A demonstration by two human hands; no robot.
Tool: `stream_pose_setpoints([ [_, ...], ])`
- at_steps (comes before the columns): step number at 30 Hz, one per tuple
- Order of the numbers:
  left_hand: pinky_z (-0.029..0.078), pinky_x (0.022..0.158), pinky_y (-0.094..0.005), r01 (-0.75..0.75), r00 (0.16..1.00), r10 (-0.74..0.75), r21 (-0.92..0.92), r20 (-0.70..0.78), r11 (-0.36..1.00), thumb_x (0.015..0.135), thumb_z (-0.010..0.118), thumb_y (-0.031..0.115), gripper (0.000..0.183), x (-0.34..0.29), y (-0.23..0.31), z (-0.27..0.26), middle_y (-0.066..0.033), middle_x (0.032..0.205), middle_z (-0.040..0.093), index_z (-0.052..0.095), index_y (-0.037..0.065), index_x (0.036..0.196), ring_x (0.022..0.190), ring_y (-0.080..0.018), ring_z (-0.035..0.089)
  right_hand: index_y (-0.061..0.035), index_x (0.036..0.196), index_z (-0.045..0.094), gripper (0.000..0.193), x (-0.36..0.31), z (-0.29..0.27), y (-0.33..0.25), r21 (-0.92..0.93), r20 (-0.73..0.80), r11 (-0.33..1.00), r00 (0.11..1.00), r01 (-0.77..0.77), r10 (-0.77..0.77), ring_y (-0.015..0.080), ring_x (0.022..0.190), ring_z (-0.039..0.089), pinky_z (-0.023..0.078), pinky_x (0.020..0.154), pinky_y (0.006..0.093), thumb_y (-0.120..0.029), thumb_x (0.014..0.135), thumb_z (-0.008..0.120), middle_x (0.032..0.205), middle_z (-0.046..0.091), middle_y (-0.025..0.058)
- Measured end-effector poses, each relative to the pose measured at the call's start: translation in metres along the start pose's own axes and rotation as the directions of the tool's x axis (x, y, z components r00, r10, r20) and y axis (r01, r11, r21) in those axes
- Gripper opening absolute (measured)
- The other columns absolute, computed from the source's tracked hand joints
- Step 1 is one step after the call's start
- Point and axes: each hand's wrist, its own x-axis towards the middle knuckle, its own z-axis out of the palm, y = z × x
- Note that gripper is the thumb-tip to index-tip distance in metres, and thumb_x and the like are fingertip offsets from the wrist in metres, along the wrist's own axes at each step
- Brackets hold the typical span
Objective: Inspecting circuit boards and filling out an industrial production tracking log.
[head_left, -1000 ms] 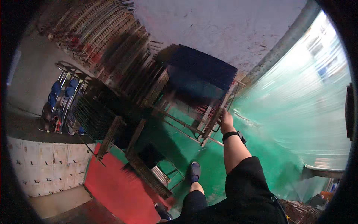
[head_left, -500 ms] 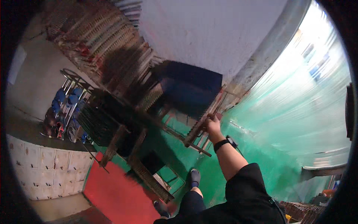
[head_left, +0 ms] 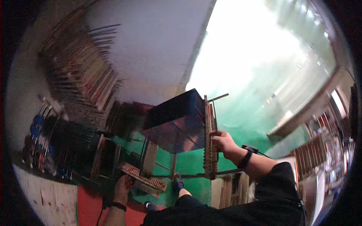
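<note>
A rack (head_left: 177, 122) loaded with dark shiny sheets stands in front of me on the green floor. My right hand (head_left: 222, 142) grips its upright wooden slotted end frame (head_left: 208, 135). Lower left, my left hand (head_left: 123, 185) holds a reddish-brown slotted comb bar (head_left: 145, 180) that lies tilted near the rack's foot. Both wrists wear dark bands. My feet (head_left: 178, 184) show below the rack. The picture is blurred by motion.
Stacks of similar racks and frames (head_left: 81, 83) line the left side against a white wall (head_left: 154, 49). Blue items (head_left: 37, 128) sit at far left. A red floor strip (head_left: 88, 205) lies at lower left. More wooden racks (head_left: 316, 154) stand at right.
The view has swung around. My right hand stays on the rack's wooden end frame, now upright. My left hand has come into view holding the comb bar.
</note>
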Motion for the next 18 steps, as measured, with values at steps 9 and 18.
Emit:
stream_pose_setpoints([
  [9,0.05,0.096,-0.0447,0.239,0.819,-0.178,-0.042,0.546,0.97,0.102,0.053,0.028,0.029,-0.028,0.022,0.158,-0.0065,0.115,0.067,0.061,0.005,0.119,0.107,-0.0248,0.064,0.0017,0.135,0.055,0.051,-0.231,-0.134,0.01,-0.162,-0.09,0.983,0.993,-0.086,0.072,0.0093,0.062,0.055,0.045,0.056,0.0259,-0.009,0.085,0.06,0.075,0.06,0.0008],
  [18,0.046,0.09,-0.0273,-0.251,0.571,0.062,0.102,0.819,0.963,0.099,0.058,0.013,0.021,-0.203,0.039,0.414,0.0002,0.103,0.062,0.056,0.004,0.119,0.097,-0.0106,0.058,0.0057,0.108,0.062,0.021,-0.428,-0.379,0.149,0.231,-0.586,0.916,0.704,-0.328,0.401,0.0254,0.087,0.07,0.062,0.076,0.0365,0.0,0.091,0.052,0.098,0.067,0.0138],
])
